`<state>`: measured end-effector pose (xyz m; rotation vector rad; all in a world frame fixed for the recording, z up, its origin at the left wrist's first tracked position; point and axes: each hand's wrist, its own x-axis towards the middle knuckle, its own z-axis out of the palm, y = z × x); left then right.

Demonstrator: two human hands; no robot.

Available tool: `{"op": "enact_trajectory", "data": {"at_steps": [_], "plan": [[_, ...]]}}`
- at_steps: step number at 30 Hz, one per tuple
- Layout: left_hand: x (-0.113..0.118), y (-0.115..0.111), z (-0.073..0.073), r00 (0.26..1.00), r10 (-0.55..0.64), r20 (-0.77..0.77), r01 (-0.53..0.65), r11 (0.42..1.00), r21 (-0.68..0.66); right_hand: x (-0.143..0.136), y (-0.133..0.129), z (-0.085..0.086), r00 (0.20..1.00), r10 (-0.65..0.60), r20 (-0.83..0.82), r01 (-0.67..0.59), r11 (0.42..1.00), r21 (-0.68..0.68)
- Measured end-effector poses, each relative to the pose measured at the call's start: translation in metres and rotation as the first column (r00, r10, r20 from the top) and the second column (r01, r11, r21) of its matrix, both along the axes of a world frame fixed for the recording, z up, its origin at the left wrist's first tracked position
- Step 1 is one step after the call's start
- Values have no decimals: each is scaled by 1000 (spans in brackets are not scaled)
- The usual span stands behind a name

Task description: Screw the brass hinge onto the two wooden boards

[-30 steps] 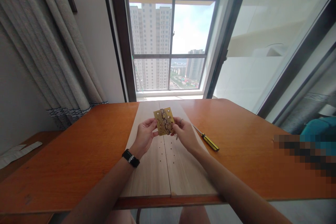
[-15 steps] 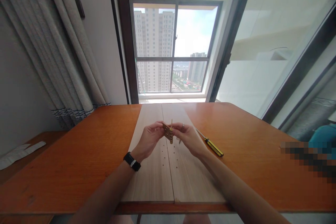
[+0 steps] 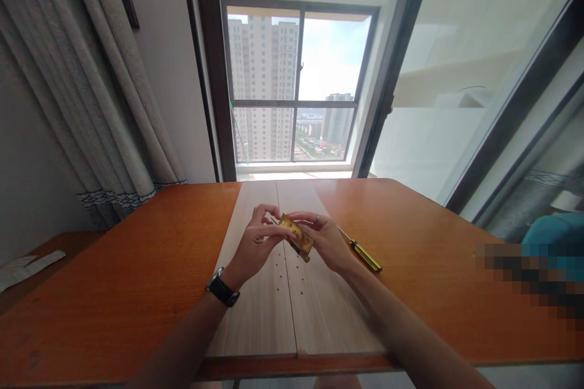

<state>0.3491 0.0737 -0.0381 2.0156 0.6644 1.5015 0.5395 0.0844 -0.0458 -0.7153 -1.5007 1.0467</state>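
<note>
A brass-coloured hinge [image 3: 297, 238] is held up over the boards, its flat face with screw holes turned toward me. My left hand [image 3: 256, 244], with a watch [image 3: 222, 287] on its wrist, pinches the hinge's left part between thumb and fingers. A thin piece sticks out by those fingertips, too small to make out. My right hand [image 3: 329, 244], wearing a ring, grips the hinge's right side; its fingers are partly behind the metal. Below lie two pale wooden boards, the left board [image 3: 250, 322] and the right board [image 3: 333, 322], edge to edge, with several small dark holes along the seam.
A yellow-and-black screwdriver [image 3: 365, 256] lies right of my right hand, shaft pointing away. The boards rest on an orange-brown wooden table [image 3: 137, 267]. A window stands beyond it, a grey curtain [image 3: 104, 85] hangs at left, and something teal [image 3: 550, 234] shows at far right.
The hinge has turned from nearly edge-on to show its broad face. My left fingers have shifted along it, and the view has swung slightly to the right.
</note>
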Motion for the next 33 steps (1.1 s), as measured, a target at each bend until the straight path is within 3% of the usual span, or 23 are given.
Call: {"op": "enact_trajectory", "data": {"at_steps": [4,11,16,21,26,33], "plan": [[1,-4,2,990,-120,73,125,989,-78,1,-5,4,999,-34,-20,37,989,142],[-1,-1,3,967,-202,157,221,968,-117,-2,-10,9,993,-114,-27,117,950,288],[1,-3,6,965,-158,208,197,963,-183,-1,-10,9,991,-135,9,126,945,302],[7,-3,5,958,-47,283,121,961,-248,-1,-11,11,936,-273,221,188,921,340],[13,4,0,962,11,273,95,925,-368,-3,-8,10,931,-210,299,154,967,201],[8,13,-12,957,104,269,90,780,-619,0,-1,5,923,-150,353,180,982,-53]]}}
